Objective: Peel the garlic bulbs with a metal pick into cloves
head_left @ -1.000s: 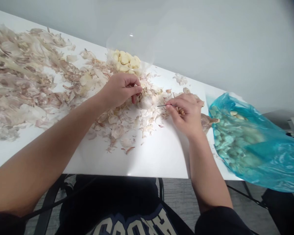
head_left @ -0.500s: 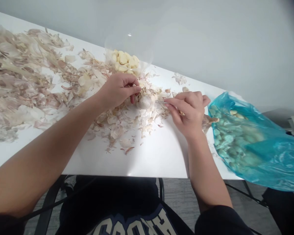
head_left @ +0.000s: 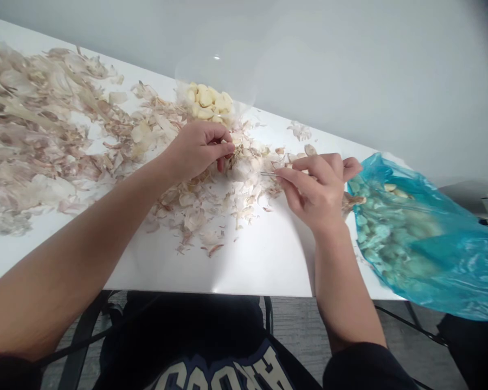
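Person is working at a white table [head_left: 264, 265], both hands bare. A pale garlic bulb [head_left: 244, 170] is lying between the hands, amid scattered papery skins [head_left: 195, 216]. Left hand [head_left: 201, 149] is bending in at the bulb's upper left, thumb and forefinger coming together; whether that grip is grasping the bulb or only touching, I cannot tell. Right hand [head_left: 319, 189] is pinching a thin metal tool [head_left: 269, 174], which is pointing at the bulb's right side. Peeled cloves [head_left: 207, 99] are sitting beyond the left hand, in a clear container [head_left: 216, 58]. A stemmed bulb [head_left: 352, 200], partly hidden, is lying between the right wrist and a blue bag [head_left: 455, 260].
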A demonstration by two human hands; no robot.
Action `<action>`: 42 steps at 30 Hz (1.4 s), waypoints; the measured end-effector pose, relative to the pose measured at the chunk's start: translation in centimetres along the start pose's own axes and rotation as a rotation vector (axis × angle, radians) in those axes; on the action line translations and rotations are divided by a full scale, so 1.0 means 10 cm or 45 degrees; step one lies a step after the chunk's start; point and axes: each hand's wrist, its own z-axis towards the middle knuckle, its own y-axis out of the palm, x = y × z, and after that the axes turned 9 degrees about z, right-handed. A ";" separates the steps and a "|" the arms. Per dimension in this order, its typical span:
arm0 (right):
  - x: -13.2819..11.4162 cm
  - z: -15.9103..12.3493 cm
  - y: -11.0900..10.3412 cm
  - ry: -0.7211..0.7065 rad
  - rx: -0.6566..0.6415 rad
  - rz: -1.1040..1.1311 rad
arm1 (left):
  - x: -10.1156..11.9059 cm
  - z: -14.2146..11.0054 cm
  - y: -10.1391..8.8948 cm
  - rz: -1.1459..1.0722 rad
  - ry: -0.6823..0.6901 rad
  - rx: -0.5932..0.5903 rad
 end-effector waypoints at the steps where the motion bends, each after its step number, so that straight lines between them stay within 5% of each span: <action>1: -0.01 0.01 0.00 0.005 0.016 -0.010 | 0.00 0.00 0.00 0.000 -0.005 0.002; 42: -0.17 -0.02 0.06 -0.097 0.111 -0.300 | 0.03 -0.01 -0.01 -0.008 -0.003 0.011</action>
